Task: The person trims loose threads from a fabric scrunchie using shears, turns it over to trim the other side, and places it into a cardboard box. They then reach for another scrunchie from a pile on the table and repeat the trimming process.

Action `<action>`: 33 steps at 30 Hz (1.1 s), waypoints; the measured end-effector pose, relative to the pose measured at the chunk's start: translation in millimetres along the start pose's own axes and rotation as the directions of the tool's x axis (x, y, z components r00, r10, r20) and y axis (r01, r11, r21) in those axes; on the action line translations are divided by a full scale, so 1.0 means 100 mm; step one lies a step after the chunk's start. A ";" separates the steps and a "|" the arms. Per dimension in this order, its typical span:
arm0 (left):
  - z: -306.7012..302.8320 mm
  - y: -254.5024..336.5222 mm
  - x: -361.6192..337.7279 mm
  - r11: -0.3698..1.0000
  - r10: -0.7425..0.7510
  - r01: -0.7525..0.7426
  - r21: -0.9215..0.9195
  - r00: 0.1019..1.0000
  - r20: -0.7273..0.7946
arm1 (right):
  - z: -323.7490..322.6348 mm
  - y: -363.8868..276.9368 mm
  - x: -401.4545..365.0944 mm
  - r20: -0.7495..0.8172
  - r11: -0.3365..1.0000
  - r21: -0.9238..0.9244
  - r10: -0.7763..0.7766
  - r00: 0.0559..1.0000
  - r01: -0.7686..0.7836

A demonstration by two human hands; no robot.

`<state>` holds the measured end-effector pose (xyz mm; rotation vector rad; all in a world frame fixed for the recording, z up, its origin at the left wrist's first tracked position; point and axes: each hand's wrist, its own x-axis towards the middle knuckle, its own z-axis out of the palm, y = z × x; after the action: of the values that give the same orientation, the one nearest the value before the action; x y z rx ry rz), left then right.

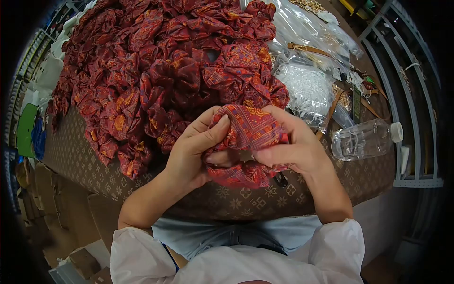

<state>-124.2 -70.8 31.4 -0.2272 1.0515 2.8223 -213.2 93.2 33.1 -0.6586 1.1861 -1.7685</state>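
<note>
Between my hands, over the near edge of the table, is a red patterned scrunchie [250,125] with orange and purple motifs, bent into a ring with a gap in its middle. My left hand [196,144] grips its left side, thumb on top and other fingers reaching into the ring. On the right side my right hand [300,144] is closed around the fabric, its thumb pointing into the gap. Just beyond both hands rises a large heap of similar red scrunchies [127,90]. A small dark object [281,179] lies under the right hand, too small to make out.
The table [85,146] wears a brown patterned cloth. At right lie a clear plastic bottle [362,141] with a white cap, a plastic bag of white strands [305,85] and brown straps [309,49]. Metal shelving [402,94] stands beyond. Cardboard boxes [82,262] sit lower left.
</note>
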 end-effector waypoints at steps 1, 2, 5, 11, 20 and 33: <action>-0.03 0.02 0.00 1.000 -0.003 0.004 -0.013 0.998 0.055 | -0.02 0.01 0.00 0.041 0.980 0.199 -0.015 0.999 0.007; -0.05 0.04 0.00 1.000 -0.005 0.008 -0.028 0.994 0.112 | -0.01 0.01 -0.01 -0.028 0.970 0.243 -0.020 0.999 0.026; -0.04 0.14 0.02 0.995 -0.034 0.013 0.099 0.978 0.206 | -0.06 -0.03 -0.05 -0.169 0.921 0.379 -0.024 0.985 0.088; 0.08 0.22 0.02 0.887 -0.133 0.124 0.444 0.991 -0.012 | -0.16 -0.01 -0.02 -0.214 0.868 0.486 0.003 0.977 0.104; -0.01 0.20 0.08 0.984 -0.044 0.022 0.177 0.991 0.125 | -0.13 0.11 0.03 0.089 0.896 0.444 -0.039 0.995 -0.005; -0.09 -0.05 0.19 0.961 0.130 -0.146 0.236 0.988 0.081 | -0.01 0.20 0.11 -0.338 0.943 0.148 -0.236 0.911 0.299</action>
<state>-140.8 -72.4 17.9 -0.0390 1.4322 2.7616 -211.3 81.2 14.2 -0.4455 1.1481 -2.2596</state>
